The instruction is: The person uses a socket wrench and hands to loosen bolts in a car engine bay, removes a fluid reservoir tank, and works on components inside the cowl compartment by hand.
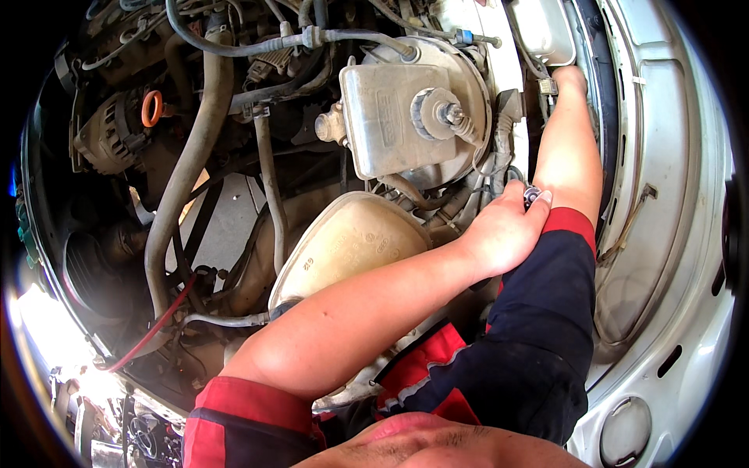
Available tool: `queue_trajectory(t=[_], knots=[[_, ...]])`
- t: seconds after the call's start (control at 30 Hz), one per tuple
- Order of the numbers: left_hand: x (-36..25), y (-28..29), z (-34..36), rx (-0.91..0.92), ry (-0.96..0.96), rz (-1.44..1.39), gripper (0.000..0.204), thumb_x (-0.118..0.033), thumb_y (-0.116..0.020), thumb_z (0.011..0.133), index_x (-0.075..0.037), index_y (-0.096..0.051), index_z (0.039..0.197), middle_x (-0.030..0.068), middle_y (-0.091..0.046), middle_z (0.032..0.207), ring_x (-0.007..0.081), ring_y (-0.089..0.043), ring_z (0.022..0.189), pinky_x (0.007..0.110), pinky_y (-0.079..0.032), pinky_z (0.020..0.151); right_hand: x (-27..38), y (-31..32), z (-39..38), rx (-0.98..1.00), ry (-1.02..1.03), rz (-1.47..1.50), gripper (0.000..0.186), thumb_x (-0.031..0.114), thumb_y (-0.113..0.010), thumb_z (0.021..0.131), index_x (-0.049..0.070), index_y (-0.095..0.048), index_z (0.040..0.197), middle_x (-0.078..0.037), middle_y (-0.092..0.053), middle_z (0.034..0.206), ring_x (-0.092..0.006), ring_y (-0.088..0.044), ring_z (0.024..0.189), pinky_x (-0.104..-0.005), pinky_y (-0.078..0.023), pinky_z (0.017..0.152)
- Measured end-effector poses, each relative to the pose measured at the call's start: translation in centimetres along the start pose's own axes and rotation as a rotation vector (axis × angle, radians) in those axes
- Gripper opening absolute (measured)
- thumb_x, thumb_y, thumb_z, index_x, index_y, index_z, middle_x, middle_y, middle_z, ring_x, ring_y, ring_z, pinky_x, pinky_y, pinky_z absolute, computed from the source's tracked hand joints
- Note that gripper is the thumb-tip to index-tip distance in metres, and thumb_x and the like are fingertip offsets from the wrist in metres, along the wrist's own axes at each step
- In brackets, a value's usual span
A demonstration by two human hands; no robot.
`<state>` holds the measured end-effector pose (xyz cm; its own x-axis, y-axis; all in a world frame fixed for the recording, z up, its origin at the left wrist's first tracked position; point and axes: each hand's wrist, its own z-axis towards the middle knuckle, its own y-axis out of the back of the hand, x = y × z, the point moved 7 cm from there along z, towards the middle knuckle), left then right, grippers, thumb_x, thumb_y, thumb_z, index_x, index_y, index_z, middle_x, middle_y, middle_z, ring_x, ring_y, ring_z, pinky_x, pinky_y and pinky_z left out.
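Note:
My left hand [509,228] is closed around a small black-and-silver object [534,199], close beside my right forearm. My right hand [569,78] reaches up along the right side, its fingers hidden at a white plastic container [546,31]; a small wired connector [548,86] lies beside that wrist. Left of the two arms are a brake fluid reservoir [367,117] on a round booster [466,70] and, lower, a translucent cream tank [343,249], partly covered by my left forearm.
An open engine bay surrounds me, with a thick hose [195,156], an alternator [109,140], an orange ring handle [152,108] and a red line [156,331] at the left. The pale body edge [655,156] of the vehicle curves along the right.

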<state>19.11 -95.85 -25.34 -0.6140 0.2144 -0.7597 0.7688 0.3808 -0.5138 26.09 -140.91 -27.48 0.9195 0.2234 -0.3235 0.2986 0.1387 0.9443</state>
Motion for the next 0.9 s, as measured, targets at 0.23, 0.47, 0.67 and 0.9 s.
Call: queue_trajectory(t=[0.23, 0.47, 0.67, 0.9], knots=[[0.1, 0.1, 0.0, -0.008, -0.009, 0.001, 0.059, -0.051, -0.040, 0.101, 0.006, -0.048, 0.114, 0.0325, -0.063, 0.109, 0.0428, -0.060, 0.110, 0.043, -0.044, 0.096, 0.4, -0.5, 0.6, 0.042, 0.060, -0.061, 0.037, 0.026, -0.062, 0.085, 0.008, -0.071, 0.116, -0.016, -0.064, 0.129, -0.0324, -0.061, 0.120, -0.0413, -0.049, 0.098], [-0.3, -0.5, -0.1, 0.008, -0.024, 0.000, 0.058, -0.051, -0.040, 0.101, 0.006, -0.048, 0.114, 0.0318, -0.064, 0.108, 0.0421, -0.061, 0.110, 0.043, -0.044, 0.095, -0.8, 0.8, 1.2, 0.022, 0.025, -0.059, 0.037, 0.026, -0.061, 0.086, 0.008, -0.071, 0.117, -0.016, -0.063, 0.130, -0.0315, -0.061, 0.120, -0.0416, -0.049, 0.099], [0.2, -0.2, 0.0, 0.002, -0.003, 0.018, 0.058, -0.050, -0.041, 0.101, 0.006, -0.049, 0.113, 0.0318, -0.063, 0.109, 0.0426, -0.060, 0.111, 0.043, -0.044, 0.096, 0.4, 0.8, -1.0, 0.020, -0.021, 0.006, 0.035, 0.017, -0.061, 0.088, 0.006, -0.069, 0.120, -0.015, -0.061, 0.135, -0.0317, -0.058, 0.126, -0.0415, -0.048, 0.102], [0.1, -0.2, 0.1, -0.002, -0.012, -0.011, 0.058, -0.050, -0.041, 0.102, 0.006, -0.050, 0.116, 0.0311, -0.063, 0.111, 0.0418, -0.060, 0.112, 0.042, -0.043, 0.097, 0.6, 0.6, -0.7, 0.102, 0.070, -0.054, 0.033, 0.016, -0.062, 0.087, 0.006, -0.070, 0.117, -0.017, -0.063, 0.130, -0.0326, -0.060, 0.123, -0.0434, -0.050, 0.099]])
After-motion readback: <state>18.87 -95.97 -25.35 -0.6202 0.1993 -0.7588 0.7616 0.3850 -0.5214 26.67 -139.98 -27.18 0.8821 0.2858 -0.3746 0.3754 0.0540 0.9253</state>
